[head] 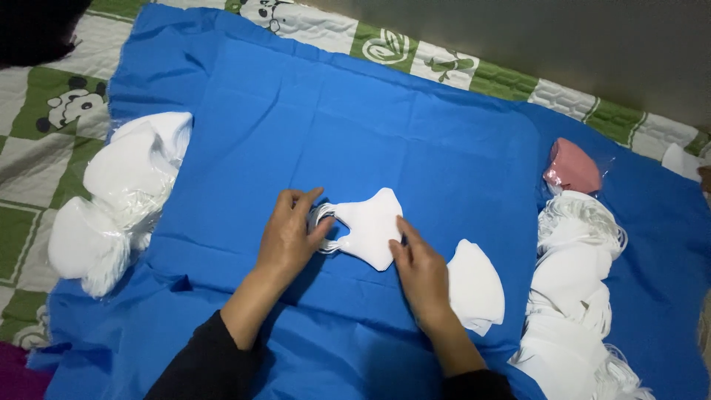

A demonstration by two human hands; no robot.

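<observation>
Both black sleeves are cropped at six o'clock. Left hand (287,238) pinches the white fabric mask stack's (370,226) ear loops; right hand (422,270), fingers flat, presses its three-o'clock edge, hiding it.

Blue cloth (355,126) spread across centre of frame, plain, no pattern. White mask stack (369,226) at centre, white ear loops. Second white mask (474,285) lower right of centre. White mask pile (122,192) at left edge of cloth. White mask heap (574,289) at right, white loops tangled. Pink masks in clear bag (572,169) upper right. Quilt (44,141) beneath checked in green and off-white squares, black-and-white panda prints in upper left. Black sleeves (200,363) seen at bottom. Grey wall (563,44) upper right.
</observation>
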